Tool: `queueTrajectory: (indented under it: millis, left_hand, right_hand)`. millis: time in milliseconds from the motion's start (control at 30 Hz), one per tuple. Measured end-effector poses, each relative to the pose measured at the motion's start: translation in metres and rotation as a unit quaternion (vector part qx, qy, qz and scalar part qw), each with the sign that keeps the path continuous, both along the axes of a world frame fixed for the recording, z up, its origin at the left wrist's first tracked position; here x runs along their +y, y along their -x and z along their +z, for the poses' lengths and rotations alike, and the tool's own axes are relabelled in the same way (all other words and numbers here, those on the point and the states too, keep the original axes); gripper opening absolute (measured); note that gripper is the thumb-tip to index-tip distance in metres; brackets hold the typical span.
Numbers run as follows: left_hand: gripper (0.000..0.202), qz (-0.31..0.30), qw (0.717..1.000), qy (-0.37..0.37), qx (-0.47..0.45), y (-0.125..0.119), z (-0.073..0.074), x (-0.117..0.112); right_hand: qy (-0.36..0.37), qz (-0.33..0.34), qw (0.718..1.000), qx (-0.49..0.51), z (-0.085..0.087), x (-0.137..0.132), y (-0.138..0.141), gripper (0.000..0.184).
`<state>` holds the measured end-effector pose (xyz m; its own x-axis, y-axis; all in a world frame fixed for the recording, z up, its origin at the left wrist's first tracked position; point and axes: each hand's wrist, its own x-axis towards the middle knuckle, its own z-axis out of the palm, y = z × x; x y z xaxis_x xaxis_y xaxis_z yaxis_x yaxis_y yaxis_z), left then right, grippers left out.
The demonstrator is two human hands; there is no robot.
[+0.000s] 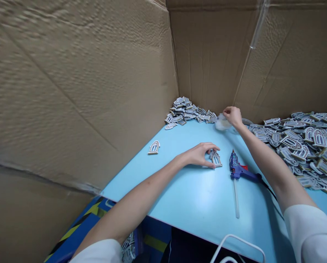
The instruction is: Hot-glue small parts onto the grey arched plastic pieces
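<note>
As I watch over the head camera from my remote seat, the left hand (199, 155) sits low on the blue tabletop (185, 204), thumb and fingers spread either side of an arched window-shaped cutout (216, 159); the cutout lies just past the palm, between thumb and fingertips, and I can't tell whether they're clamped on it or only around it. The right hand (233, 117) is well apart at the far corner, fingers curled down on a translucent whitish wad (222, 123); I can't tell if that grip is closed, and I can't tell what the wad is. Just right of the left hand, a blue hot glue gun (236, 168) lies on its side, untouched, a long glue stick (236, 199) trailing toward me. Left of the left hand, a lone cutout (154, 147) lies flat; beyond the right hand's wrist sits a small heap of cutouts (189, 111), and right of that arm a larger heap of cutouts (303, 146); cardboard walls (70, 91) box the corner in. I'd judge the step in hand to be handling this single cutout; lifting it would call for thumb and fingers closing on its edges.
</note>
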<state>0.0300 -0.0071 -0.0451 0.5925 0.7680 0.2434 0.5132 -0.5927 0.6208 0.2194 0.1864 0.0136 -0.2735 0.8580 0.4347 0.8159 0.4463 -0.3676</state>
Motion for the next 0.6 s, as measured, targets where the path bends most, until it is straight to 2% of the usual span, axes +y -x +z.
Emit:
queueTrajectory:
  millis: [233, 333, 467, 600]
  left_hand:
    - [0.073, -0.004, 1.000, 0.023, -0.022, -0.003, -0.001, -0.001]
    - [0.073, 0.049, 0.993, 0.052, -0.089, -0.007, -0.002, -0.001]
    - [0.052, 0.154, 0.972, 0.044, -0.175, -0.009, -0.003, 0.003]
    - [0.041, 0.189, 0.959, 0.038, -0.209, -0.010, -0.003, 0.005]
  right_hand:
    - [0.018, 0.033, 0.988, 0.153, 0.005, -0.004, -0.019, 0.019]
    - [0.059, 0.080, 0.972, 0.213, 0.006, -0.016, -0.020, 0.011]
    - [0.128, 0.182, 0.943, 0.246, -0.001, -0.051, -0.023, 0.008]
    - [0.183, 0.274, 0.917, 0.223, -0.016, -0.100, -0.032, 0.013]
